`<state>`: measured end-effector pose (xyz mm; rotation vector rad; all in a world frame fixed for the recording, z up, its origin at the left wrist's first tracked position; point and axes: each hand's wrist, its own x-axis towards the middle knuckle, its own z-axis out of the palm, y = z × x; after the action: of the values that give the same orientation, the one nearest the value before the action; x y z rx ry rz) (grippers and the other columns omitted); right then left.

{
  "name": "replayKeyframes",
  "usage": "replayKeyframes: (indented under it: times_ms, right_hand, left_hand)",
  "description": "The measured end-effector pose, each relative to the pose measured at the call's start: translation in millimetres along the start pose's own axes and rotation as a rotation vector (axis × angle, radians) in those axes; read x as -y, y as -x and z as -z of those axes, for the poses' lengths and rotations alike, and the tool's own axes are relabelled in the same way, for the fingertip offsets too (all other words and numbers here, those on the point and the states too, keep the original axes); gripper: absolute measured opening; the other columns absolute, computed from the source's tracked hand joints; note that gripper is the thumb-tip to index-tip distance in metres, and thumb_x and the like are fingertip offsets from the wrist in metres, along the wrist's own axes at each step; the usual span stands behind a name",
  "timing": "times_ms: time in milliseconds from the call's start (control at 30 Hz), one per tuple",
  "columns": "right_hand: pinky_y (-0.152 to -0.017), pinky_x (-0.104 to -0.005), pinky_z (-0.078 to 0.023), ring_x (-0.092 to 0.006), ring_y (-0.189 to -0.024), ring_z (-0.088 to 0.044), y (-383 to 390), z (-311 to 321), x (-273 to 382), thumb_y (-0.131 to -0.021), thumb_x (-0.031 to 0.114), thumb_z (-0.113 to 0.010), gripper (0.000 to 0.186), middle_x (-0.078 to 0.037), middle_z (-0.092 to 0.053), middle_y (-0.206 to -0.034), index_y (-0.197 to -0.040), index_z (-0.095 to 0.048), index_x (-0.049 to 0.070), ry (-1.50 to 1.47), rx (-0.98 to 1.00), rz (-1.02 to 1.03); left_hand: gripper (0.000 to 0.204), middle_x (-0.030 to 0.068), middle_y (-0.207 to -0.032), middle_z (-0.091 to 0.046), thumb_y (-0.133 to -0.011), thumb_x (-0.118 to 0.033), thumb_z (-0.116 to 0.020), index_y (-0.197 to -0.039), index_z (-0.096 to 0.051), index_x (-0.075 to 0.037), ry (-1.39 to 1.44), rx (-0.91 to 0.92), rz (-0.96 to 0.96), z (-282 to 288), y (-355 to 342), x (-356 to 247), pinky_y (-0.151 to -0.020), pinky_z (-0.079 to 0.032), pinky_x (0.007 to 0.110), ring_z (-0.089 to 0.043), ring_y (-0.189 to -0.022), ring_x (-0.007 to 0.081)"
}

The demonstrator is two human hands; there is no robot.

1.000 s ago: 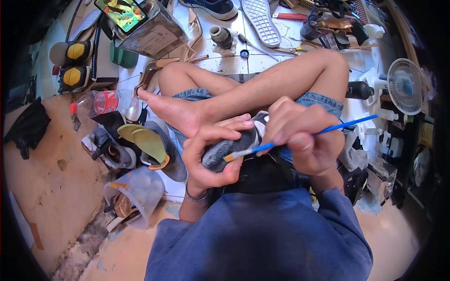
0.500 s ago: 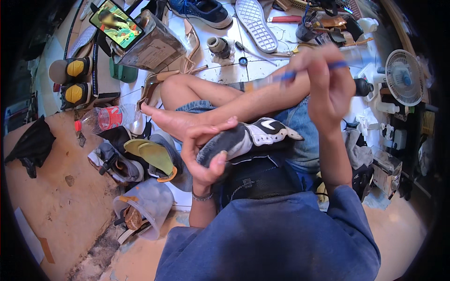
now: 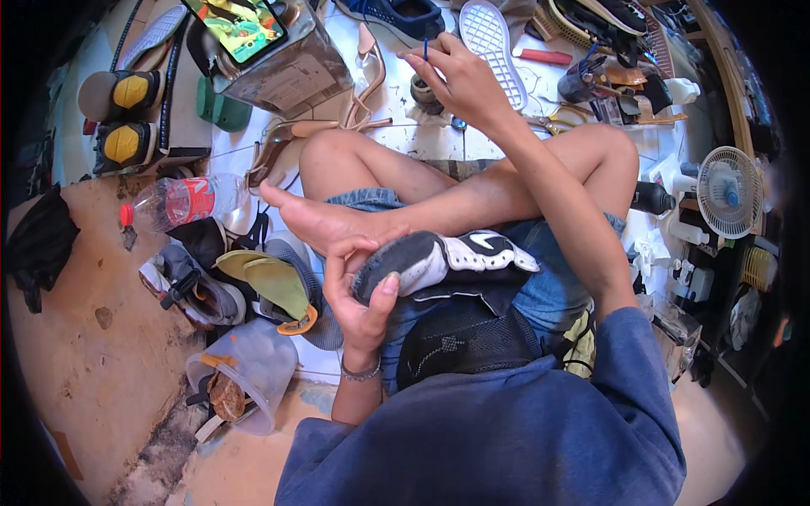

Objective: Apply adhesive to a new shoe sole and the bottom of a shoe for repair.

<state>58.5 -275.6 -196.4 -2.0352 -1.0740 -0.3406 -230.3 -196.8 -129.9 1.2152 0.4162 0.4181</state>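
My left hand [image 3: 364, 291] grips a black and white shoe upper [image 3: 472, 254] by its rounded dark end, thumb on the near side and fingers on the far side. The upper lies sideways above my lap and has no sole on it. Stretched out ahead, my right hand [image 3: 462, 80] pinches a thin blue-handled brush [image 3: 426, 49] that now stands nearly upright. Directly below the brush is a small dark jar [image 3: 424, 94] on the tiles; whether the bristles are inside it is hidden by my fingers.
A white sole [image 3: 494, 51] and a blue shoe [image 3: 395, 18] lie beyond my crossed legs. At left are a plastic bottle [image 3: 179, 202], yellow-green insoles [image 3: 268, 282] and a tipped clear bucket [image 3: 253, 367]. Scissors [image 3: 564, 120] and a fan [image 3: 729, 192] are on the right.
My right hand has swung from the right, forward and left to above the jar, turning the brush from level to upright. My left hand still holds the shoe upper in nearly the same place.
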Motion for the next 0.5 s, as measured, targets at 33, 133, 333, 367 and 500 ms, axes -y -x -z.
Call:
replayKeyframes:
  times_ms: [33,133,333,367,500]
  right_hand:
    - [-0.064,-0.0457,-0.05,-0.0366,-0.074,-0.062,-2.5,1.6,-0.4,-0.1,0.033,-0.056,0.031,-0.014,-0.057,-0.083,-0.097,-0.068,0.005,0.025,0.026,0.004]
    - [-0.066,-0.034,-0.052,-0.0214,-0.072,-0.067,-12.1,51.2,15.4,-0.104,0.028,-0.05,0.03,-0.012,-0.07,-0.084,-0.103,-0.071,0.006,-0.128,-0.099,-0.1]
    - [-0.067,-0.0317,-0.052,-0.0173,-0.074,-0.066,12.7,147.7,61.2,-0.109,0.029,-0.04,0.04,-0.014,-0.071,-0.084,-0.109,-0.066,-0.002,-0.395,-0.297,-0.117]
    - [-0.067,-0.034,-0.052,-0.0201,-0.074,-0.066,22.3,163.4,73.4,-0.108,0.029,-0.041,0.039,-0.014,-0.069,-0.083,-0.111,-0.064,-0.002,-0.416,-0.388,-0.133]
    - [-0.058,-0.0378,-0.048,-0.0205,-0.062,-0.057,53.9,211.5,131.9,-0.103,0.03,-0.055,0.03,-0.01,-0.061,-0.073,-0.107,-0.059,0.0,-0.639,-0.341,-0.06]
  left_hand:
    - [0.039,0.0292,-0.114,-0.067,-0.082,-0.012,-0.068,-0.113,-0.05,0.002,-0.001,-0.005,0.008,-4.6,-1.4,-4.2,-0.1,-0.048,0.038,-0.065,-0.111,0.0298]
    - [0.041,0.024,-0.111,-0.07,-0.079,-0.003,-0.075,-0.116,-0.059,0.007,-0.221,-0.049,0.119,-9.6,-5.3,-1.7,-0.098,-0.05,0.036,-0.067,-0.107,0.0273]
    - [0.033,0.0251,-0.107,-0.07,-0.08,0.0,-0.07,-0.11,-0.058,0.008,-0.055,-0.041,-0.182,-27.2,9.1,-3.0,-0.099,-0.051,0.043,-0.068,-0.105,0.0299]
    - [0.033,0.0251,-0.107,-0.07,-0.08,0.0,-0.069,-0.11,-0.057,0.008,0.013,-0.04,-0.295,-35.9,8.8,-3.5,-0.1,-0.05,0.046,-0.069,-0.104,0.0302]
    - [0.034,0.0271,-0.105,-0.069,-0.08,-0.005,-0.07,-0.109,-0.055,0.004,0.077,0.086,-0.556,-63.1,5.4,2.4,-0.103,-0.046,0.055,-0.068,-0.104,0.034]
